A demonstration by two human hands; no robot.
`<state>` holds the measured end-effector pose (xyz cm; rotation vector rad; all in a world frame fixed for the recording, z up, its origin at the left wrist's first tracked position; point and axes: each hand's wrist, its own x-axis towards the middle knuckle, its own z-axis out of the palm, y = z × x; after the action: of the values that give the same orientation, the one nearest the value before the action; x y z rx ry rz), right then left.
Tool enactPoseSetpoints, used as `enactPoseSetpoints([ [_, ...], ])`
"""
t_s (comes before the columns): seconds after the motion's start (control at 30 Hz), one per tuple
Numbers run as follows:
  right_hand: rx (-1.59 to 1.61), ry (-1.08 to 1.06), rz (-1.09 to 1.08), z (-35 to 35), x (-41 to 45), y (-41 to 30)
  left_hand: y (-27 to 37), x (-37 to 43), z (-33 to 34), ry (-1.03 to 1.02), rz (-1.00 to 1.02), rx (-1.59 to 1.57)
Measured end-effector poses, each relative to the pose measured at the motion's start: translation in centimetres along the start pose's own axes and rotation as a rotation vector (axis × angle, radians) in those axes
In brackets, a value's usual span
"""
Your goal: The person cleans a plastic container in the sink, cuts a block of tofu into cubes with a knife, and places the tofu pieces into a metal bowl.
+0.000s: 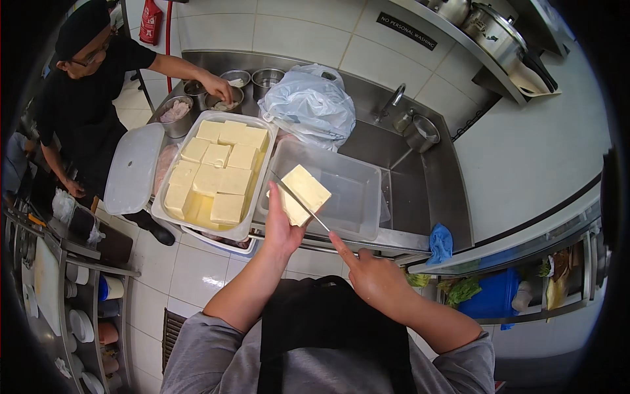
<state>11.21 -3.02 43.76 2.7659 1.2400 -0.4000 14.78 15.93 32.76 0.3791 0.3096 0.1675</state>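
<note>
My left hand [284, 224] holds up a pale yellow block of what looks like tofu [307, 189]. My right hand [374, 276] grips a knife [306, 209], index finger stretched along it, the handle mostly hidden in the fist. The blade crosses the block's upper face at a slant; how deep it sits I cannot tell. Beneath the block is a clear plastic container [352, 197] on the sink counter. To its left, a white plastic tub [268, 184] holds several similar blocks [209, 180] in yellowish liquid.
A tied white plastic bag [310, 106] stands behind the container. A steel sink [408, 187] with a tap [392, 101] lies to the right. At left, a co-worker [91, 93] reaches into a metal pot [236, 101]. A translucent lid [134, 170] leans by the tub.
</note>
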Motion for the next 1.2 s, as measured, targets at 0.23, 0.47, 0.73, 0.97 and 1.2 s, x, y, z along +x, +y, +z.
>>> enactPoseSetpoints([
  [0.23,0.067,0.020,-0.043,0.0,0.5,0.5,0.1,0.0,-0.5,-0.045,-0.057,-0.099],
  [0.47,-0.175,0.078,0.023,0.7,0.8,-1.2,-0.4,1.2,-1.4,0.034,-0.022,-0.006],
  [0.73,-0.230,0.090,0.013,0.5,1.3,-1.0,0.2,1.4,-2.1,0.006,-0.075,-0.108],
  [0.97,0.009,-0.038,-0.007,-1.0,1.6,-0.4,0.5,0.9,-2.5,-0.106,-0.028,-0.173],
  [1.2,0.111,-0.090,0.012,-1.3,1.9,-0.2,0.8,0.8,-2.8,-0.153,-0.041,-0.198],
])
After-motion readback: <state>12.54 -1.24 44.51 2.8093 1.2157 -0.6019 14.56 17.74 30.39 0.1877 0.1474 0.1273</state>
